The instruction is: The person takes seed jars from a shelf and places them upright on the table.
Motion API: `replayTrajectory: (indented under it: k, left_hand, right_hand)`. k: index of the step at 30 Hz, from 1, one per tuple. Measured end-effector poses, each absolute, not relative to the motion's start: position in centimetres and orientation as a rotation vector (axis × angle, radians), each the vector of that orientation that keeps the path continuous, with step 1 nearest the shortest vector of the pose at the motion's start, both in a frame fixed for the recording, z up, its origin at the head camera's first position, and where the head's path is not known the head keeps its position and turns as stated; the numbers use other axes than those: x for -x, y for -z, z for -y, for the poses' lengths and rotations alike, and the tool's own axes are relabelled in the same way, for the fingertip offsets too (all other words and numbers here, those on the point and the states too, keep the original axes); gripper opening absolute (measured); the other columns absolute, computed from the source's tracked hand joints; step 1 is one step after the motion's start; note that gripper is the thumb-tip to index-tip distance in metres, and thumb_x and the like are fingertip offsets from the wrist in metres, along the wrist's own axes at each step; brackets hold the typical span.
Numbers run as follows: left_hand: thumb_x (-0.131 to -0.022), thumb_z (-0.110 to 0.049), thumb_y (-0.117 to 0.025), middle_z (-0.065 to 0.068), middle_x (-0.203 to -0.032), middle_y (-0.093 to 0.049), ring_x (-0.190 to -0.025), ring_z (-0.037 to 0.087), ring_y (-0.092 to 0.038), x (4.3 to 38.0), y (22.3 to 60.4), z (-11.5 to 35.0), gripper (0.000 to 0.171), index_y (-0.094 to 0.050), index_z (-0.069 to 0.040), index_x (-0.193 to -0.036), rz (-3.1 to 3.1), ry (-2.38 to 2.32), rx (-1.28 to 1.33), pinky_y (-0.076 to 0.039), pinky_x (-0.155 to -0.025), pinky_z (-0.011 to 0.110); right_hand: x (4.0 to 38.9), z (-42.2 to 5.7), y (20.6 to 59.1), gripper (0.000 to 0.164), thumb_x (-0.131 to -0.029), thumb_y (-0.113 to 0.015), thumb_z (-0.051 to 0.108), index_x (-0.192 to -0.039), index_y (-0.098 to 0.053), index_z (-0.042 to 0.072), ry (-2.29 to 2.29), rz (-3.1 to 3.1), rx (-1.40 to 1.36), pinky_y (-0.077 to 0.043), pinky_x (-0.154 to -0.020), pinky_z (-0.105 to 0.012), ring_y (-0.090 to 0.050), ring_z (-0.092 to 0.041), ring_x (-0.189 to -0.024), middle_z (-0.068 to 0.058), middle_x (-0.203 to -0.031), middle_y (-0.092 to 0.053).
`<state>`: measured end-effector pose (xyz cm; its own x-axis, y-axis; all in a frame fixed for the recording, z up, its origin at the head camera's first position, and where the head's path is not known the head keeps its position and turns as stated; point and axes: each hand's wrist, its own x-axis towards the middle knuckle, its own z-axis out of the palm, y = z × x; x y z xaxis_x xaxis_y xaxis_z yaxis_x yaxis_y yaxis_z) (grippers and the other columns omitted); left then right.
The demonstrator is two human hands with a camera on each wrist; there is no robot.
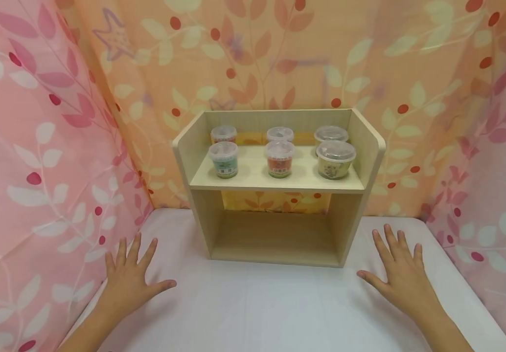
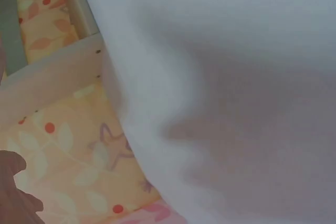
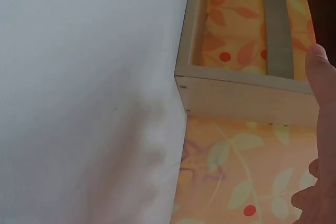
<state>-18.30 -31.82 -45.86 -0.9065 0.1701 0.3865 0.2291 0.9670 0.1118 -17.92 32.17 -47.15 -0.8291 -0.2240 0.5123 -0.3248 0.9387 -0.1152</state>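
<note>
In the head view my left hand [image 1: 126, 281] is spread over the white tabletop, left of a pale wooden shelf [image 1: 275, 188]. My right hand [image 1: 402, 278] is spread likewise on the shelf's right side. Neither holds anything. On the upper board stand lidded plastic tubs in two rows: a blue-green tub [image 1: 225, 160], a red-orange tub [image 1: 279, 160] and a wider yellowish tub [image 1: 335, 160] in front, with three more partly hidden behind them. Only fingertips of the left hand [image 2: 16, 190] enter the left wrist view; the thumb and some fingers of the right hand [image 3: 320, 129] edge the right wrist view.
The shelf's lower compartment [image 1: 275, 239] has side walls and a base board. A white cloth [image 1: 275, 308] covers the table. Floral curtains hang behind, with an orange one [image 1: 257, 58] at the back and pink ones [image 1: 28, 161] at the sides.
</note>
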Motion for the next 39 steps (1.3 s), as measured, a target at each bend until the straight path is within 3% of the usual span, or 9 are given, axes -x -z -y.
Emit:
replayTrajectory:
  k: [7,13,17,22,25,27,31,34,39]
  left_hand:
    - [-0.074,-0.068,-0.080,0.024,-0.169,-0.014,-0.155,0.050,0.005,18.6,45.2,30.9,0.118,-0.025,-0.016,-0.164,2.702,0.449,0.321,0.013,-0.116,0.075]
    - [-0.078,-0.052,-0.086,0.025,-0.165,-0.025,-0.153,0.051,-0.008,18.4,44.0,29.6,0.112,-0.025,-0.013,-0.163,2.688,0.776,0.316,-0.007,-0.116,0.078]
    - [-0.080,-0.048,-0.086,0.022,-0.163,-0.032,-0.151,0.050,-0.021,18.1,42.9,28.9,0.107,-0.027,-0.013,-0.163,2.665,0.903,0.280,-0.024,-0.111,0.078]
    - [-0.084,-0.042,-0.085,0.019,-0.160,-0.038,-0.144,0.049,-0.036,17.8,41.7,28.2,0.097,-0.031,-0.018,-0.162,2.600,1.008,0.258,-0.034,-0.107,0.075]
    - [-0.085,-0.039,-0.084,0.017,-0.159,-0.041,-0.142,0.047,-0.040,17.7,41.1,27.7,0.092,-0.034,-0.020,-0.161,2.572,1.029,0.272,-0.037,-0.107,0.071]
    - [-0.086,-0.037,-0.084,0.015,-0.158,-0.043,-0.142,0.044,-0.042,17.7,40.6,27.5,0.089,-0.036,-0.020,-0.160,2.558,1.027,0.286,-0.038,-0.109,0.064]
    - [-0.088,-0.032,-0.083,0.011,-0.156,-0.046,-0.142,0.039,-0.044,17.6,39.8,27.0,0.083,-0.040,-0.020,-0.158,2.520,1.055,0.323,-0.040,-0.114,0.030]
    - [-0.089,-0.024,-0.082,0.010,-0.155,-0.047,-0.143,0.034,-0.044,17.6,39.2,26.5,0.078,-0.043,-0.021,-0.156,2.465,1.111,0.386,-0.032,-0.110,0.008]
    - [-0.088,-0.013,-0.081,0.008,-0.155,-0.048,-0.144,0.010,-0.041,17.5,38.6,25.6,0.075,-0.045,-0.017,-0.154,2.387,1.185,0.488,-0.032,-0.110,0.006]
  right_hand:
    - [18.5,-31.0,47.2,0.110,-0.087,-0.078,0.048,-0.166,-0.007,0.018,-0.560,2.590,-0.366,0.005,-0.119,-0.072,-0.006,-0.043,-0.157,-0.016,-0.172,-0.009]
    - [19.0,-30.1,47.3,0.108,-0.090,-0.078,0.041,-0.166,-0.003,0.024,-0.852,2.605,-0.318,-0.013,-0.118,-0.074,-0.011,-0.042,-0.157,-0.011,-0.173,-0.009]
    - [19.2,-29.6,47.4,0.108,-0.090,-0.079,0.039,-0.166,-0.003,0.028,-1.011,2.592,-0.243,-0.023,-0.110,-0.078,-0.019,-0.049,-0.152,-0.017,-0.171,-0.015]
    - [19.9,-28.9,47.6,0.105,-0.091,-0.079,0.036,-0.166,-0.008,0.022,-1.181,2.542,-0.194,-0.028,-0.108,-0.078,-0.030,-0.055,-0.146,-0.022,-0.168,-0.022]
    - [20.4,-28.6,47.8,0.103,-0.092,-0.078,0.034,-0.166,-0.007,0.021,-1.281,2.531,-0.170,-0.028,-0.111,-0.075,-0.029,-0.054,-0.147,-0.020,-0.169,-0.020]
    - [20.8,-28.3,47.9,0.102,-0.093,-0.077,0.033,-0.166,-0.007,0.020,-1.337,2.524,-0.159,-0.027,-0.112,-0.073,-0.026,-0.053,-0.148,-0.019,-0.169,-0.019]
    - [21.4,-27.6,48.2,0.099,-0.095,-0.076,0.026,-0.166,-0.007,0.016,-1.476,2.473,-0.157,-0.025,-0.115,-0.071,-0.023,-0.050,-0.151,-0.017,-0.170,-0.015]
    - [21.7,-27.1,48.4,0.097,-0.096,-0.075,0.022,-0.166,-0.009,0.015,-1.565,2.409,-0.154,-0.025,-0.116,-0.068,-0.022,-0.047,-0.152,-0.013,-0.171,-0.014]
    - [22.3,-26.5,49.0,0.094,-0.096,-0.074,0.018,-0.166,-0.012,0.019,-1.639,2.329,-0.158,-0.025,-0.117,-0.068,-0.022,-0.045,-0.153,-0.009,-0.171,-0.016]
